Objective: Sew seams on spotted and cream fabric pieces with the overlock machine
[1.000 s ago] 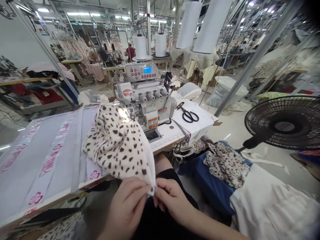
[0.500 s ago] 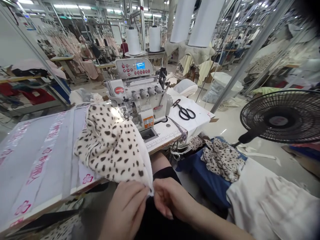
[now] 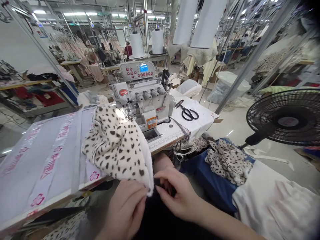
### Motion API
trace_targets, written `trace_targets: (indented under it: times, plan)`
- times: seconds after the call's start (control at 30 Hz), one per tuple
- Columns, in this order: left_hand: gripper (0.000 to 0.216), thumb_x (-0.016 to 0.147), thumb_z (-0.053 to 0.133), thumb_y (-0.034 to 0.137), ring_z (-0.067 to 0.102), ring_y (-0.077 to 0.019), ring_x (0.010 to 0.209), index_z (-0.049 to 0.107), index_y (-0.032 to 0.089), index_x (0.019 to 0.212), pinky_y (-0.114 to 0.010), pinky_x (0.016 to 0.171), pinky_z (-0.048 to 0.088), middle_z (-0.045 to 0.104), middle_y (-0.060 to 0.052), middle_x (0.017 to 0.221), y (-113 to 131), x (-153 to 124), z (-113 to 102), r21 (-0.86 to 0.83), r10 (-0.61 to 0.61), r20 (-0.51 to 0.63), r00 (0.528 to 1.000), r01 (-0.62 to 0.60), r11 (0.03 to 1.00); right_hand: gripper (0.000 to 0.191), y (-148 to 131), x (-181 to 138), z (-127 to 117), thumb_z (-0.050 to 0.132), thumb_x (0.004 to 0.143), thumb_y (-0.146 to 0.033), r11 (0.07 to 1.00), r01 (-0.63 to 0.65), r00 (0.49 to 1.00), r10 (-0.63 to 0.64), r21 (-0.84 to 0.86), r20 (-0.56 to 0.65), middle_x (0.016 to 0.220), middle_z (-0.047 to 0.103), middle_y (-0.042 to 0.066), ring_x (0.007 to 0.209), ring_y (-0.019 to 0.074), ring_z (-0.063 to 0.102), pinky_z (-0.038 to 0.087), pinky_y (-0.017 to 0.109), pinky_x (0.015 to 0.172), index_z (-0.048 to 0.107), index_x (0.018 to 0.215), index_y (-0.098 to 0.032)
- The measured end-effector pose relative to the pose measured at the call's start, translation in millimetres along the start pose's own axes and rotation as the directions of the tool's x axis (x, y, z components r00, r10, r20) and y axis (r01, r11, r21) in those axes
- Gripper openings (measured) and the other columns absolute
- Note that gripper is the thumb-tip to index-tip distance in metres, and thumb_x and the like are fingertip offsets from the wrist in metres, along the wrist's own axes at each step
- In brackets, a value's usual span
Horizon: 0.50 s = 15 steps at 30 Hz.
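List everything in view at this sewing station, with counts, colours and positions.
overlock sewing machine: one, off-white, on the table ahead
spotted fabric: one piece, cream with dark brown spots, draped over the table edge
scissors: one pair, black handles, on white cloth right of the machine
thread cones: two, white, behind the machine
work board: one, grey with pink-printed white strips, left of the machine
fan: one, black, far right
spotted pile: one, cream and brown, on blue cloth, lower right
left hand: holding the spotted fabric's edge
right hand: open, beside that edge
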<state>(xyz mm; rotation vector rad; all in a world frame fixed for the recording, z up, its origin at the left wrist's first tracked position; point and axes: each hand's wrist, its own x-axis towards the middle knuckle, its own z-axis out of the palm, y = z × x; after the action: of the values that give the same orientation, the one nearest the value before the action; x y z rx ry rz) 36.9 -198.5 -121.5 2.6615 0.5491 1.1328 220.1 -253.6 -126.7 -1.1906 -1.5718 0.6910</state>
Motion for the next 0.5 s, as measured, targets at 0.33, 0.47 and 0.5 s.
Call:
trace_targets:
  times: [0.33,0.47,0.5]
  plan:
    - [0.024,0.075,0.050,0.000,0.058,-0.0140,0.077,0.056,0.018,0.089,-0.029,0.073,0.050,0.061,-0.003,0.080,-1,-18,-2,-0.056,-0.024,-0.123,0.992,0.017,0.998,0.020,7,32,-9,0.037,0.085,-0.008,0.818,0.547,0.815,-0.471,-0.177,0.338,0.097,0.064,0.005,0.084,0.0112,0.059,0.046,0.020,0.068,0.053,0.095,-0.015]
    - [0.022,0.086,0.035,0.007,0.059,-0.0148,0.071,0.053,0.019,0.093,-0.025,0.056,0.053,0.060,-0.004,0.077,-10,-18,23,-0.012,-0.231,-0.083,0.969,0.231,0.973,0.018,-7,38,-19,0.038,0.085,-0.009,0.865,0.496,0.850,-0.466,-0.078,0.245,0.095,0.064,0.006,0.084,0.0105,0.059,0.046,0.019,0.071,0.053,0.093,-0.016]
    - [0.026,0.088,0.032,0.008,0.059,-0.0150,0.071,0.053,0.019,0.098,-0.025,0.054,0.053,0.061,-0.004,0.078,-14,-12,30,0.055,-0.262,-0.043,0.964,0.264,0.963,0.018,-11,40,-21,0.038,0.085,-0.009,0.869,0.493,0.853,-0.471,-0.048,0.224,0.094,0.064,0.007,0.084,0.0107,0.059,0.046,0.019,0.072,0.053,0.092,-0.016]
